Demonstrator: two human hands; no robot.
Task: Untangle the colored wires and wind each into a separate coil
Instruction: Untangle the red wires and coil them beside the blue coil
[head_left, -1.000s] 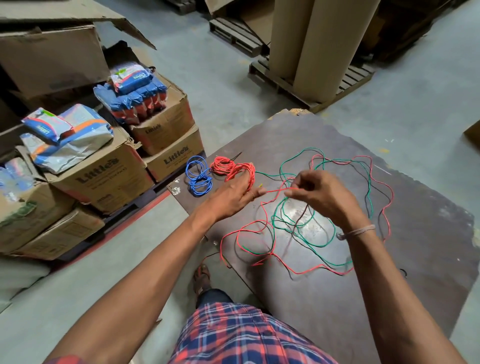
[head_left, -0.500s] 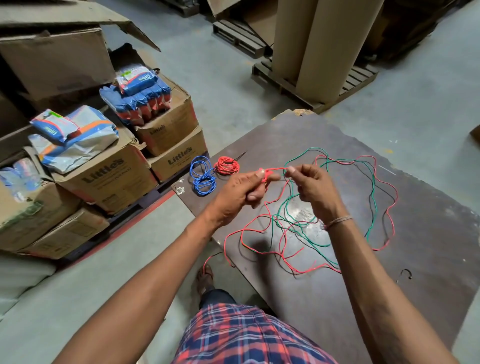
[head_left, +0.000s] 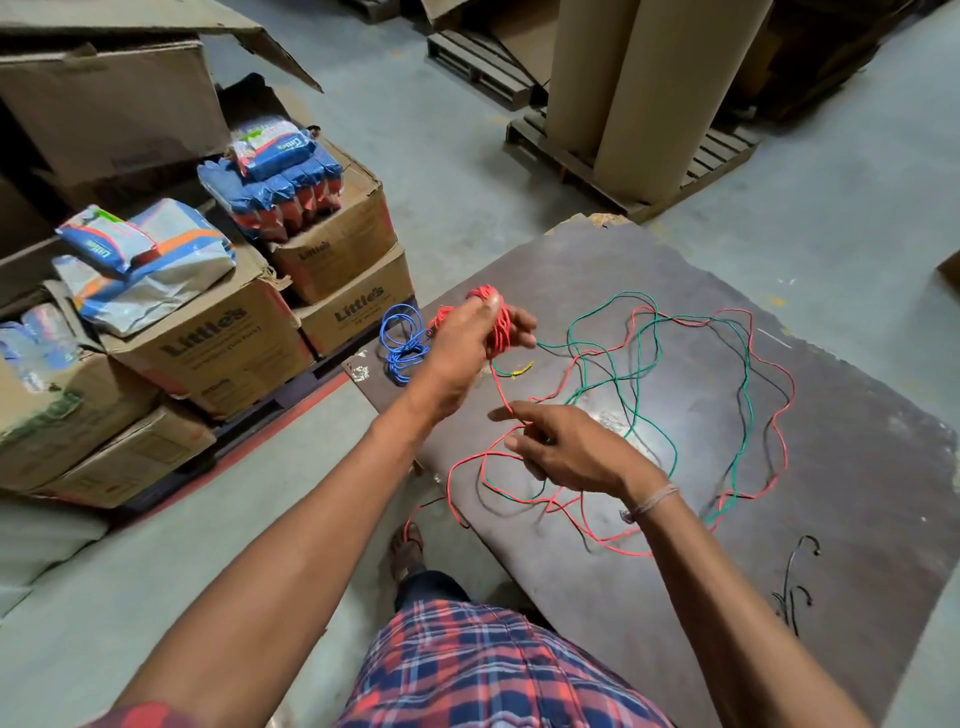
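the left hand (head_left: 470, 338) is raised, fingers wrapped in a coil of thin red wire (head_left: 496, 325); below it the right hand (head_left: 566, 449), palm down, pinches the same strand.

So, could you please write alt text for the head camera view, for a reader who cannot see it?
A person's left hand holds a red wire coil wound around its fingers while the right hand guides the loose red strand. Tangled red and green wires sprawl over a dark board, with a blue coil at its left corner.
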